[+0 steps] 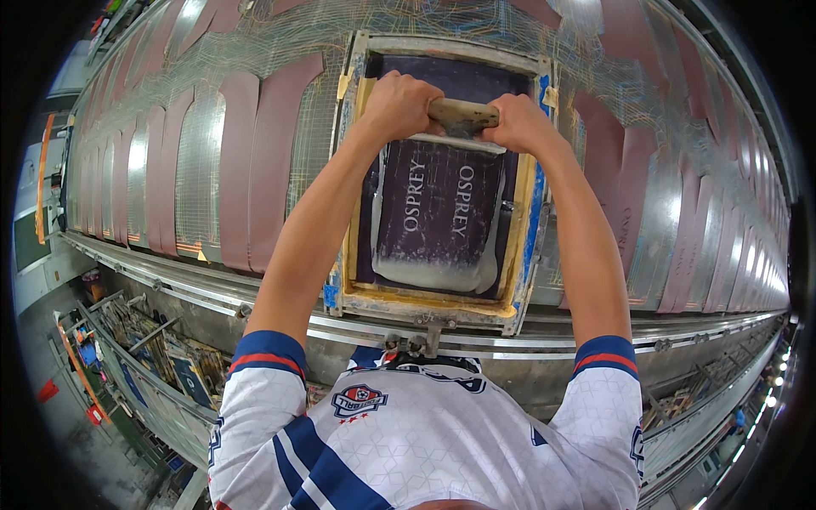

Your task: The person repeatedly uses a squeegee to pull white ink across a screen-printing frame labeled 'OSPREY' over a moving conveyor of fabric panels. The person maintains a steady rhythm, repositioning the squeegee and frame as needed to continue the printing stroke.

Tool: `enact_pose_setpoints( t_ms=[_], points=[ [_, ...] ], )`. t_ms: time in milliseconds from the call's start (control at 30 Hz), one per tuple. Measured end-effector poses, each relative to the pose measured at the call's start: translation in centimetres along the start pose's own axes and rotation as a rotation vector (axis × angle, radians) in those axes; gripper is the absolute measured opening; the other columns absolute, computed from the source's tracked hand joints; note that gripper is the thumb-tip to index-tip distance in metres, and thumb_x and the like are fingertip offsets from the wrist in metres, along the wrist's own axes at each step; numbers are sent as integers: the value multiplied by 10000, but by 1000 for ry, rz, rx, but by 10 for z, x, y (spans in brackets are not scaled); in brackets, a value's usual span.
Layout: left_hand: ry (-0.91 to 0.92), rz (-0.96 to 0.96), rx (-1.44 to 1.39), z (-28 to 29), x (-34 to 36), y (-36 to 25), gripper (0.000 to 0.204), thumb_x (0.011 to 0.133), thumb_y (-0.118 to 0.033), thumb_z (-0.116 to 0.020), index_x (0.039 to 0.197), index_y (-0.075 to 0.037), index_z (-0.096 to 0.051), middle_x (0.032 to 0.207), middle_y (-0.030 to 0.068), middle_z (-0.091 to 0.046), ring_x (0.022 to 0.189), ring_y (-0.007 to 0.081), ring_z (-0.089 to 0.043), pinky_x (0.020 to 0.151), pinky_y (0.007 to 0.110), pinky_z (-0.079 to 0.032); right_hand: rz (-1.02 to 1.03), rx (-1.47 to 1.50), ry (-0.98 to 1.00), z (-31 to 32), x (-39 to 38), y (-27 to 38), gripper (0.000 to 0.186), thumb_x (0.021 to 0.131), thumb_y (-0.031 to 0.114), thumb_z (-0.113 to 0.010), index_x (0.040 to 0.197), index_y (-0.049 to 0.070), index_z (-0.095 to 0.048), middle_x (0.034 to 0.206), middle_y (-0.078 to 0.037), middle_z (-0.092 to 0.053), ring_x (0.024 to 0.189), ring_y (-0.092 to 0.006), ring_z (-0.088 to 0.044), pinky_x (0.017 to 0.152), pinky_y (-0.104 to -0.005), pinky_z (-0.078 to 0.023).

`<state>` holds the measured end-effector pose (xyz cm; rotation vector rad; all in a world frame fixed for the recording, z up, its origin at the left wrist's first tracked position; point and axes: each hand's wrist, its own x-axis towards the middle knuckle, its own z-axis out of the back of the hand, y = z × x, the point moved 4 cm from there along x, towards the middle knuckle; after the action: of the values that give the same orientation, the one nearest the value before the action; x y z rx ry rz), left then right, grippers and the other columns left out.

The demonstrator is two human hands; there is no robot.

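Note:
Both my hands grip a squeegee (463, 113) with a worn, pale handle. My left hand (401, 105) is wrapped round its left end, and my right hand (520, 124) round its right end. The blade lies across the far part of a printing screen's dark mesh (438, 204), inside a framed screen (340, 200) edged with yellow and blue tape. Light lettering shows on the mesh between me and the squeegee. A band of whitish ink (433, 274) lies along the near end of the mesh and runs up its right side. The blade's edge is partly hidden by my hands.
Maroon cut panels (276, 144) lie in rows on the long table (200, 127), left and right of the screen. A metal rail (195, 285) runs along the near edge, with a clamp (433, 327) at the frame. Racks of frames (157, 357) stand below at left.

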<state>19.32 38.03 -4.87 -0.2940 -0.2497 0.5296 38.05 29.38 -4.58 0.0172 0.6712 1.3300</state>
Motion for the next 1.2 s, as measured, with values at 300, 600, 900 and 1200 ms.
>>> enact_pose_setpoints(
  t_ms=[300, 600, 900, 1200],
  points=[
    [48, 38, -39, -11, -94, -39, 387, 596, -405, -914, 821, -138, -745, 699, 87, -694, 746, 332, -674, 800, 428, -489, 36, -52, -16, -70, -83, 25, 334, 749, 278, -788, 1048, 131, -762, 973, -154, -754, 950, -353, -717, 867, -467, -560],
    [-57, -62, -27, 32, -309, -152, 285, 648, -297, -870, 840, -147, -723, 800, 7, -685, 807, 224, -663, 806, 398, -428, 29, 262, -57, -130, -279, 121, 401, 830, 399, -785, 1091, 96, -753, 898, -136, -743, 897, -311, -711, 848, -438, -535],
    [-64, -76, -5, 56, -377, -199, 295, 622, -304, -880, 782, -143, -692, 737, 19, -649, 806, 231, -667, 799, 393, -441, -530, 335, -884, -151, -258, -52, 335, 1005, 392, -600, 957, 72, -685, 889, -142, -696, 779, -345, -658, 740, -487, -520],
    [-24, -19, 73, 83, -200, -156, 321, 683, -367, -873, 854, -125, -749, 809, 70, -726, 849, 297, -696, 851, 457, -466, -533, 700, -849, -104, -296, -56, 408, 1026, 405, -601, 1019, 9, -698, 899, -163, -699, 793, -333, -659, 745, -488, -499]
  ],
)
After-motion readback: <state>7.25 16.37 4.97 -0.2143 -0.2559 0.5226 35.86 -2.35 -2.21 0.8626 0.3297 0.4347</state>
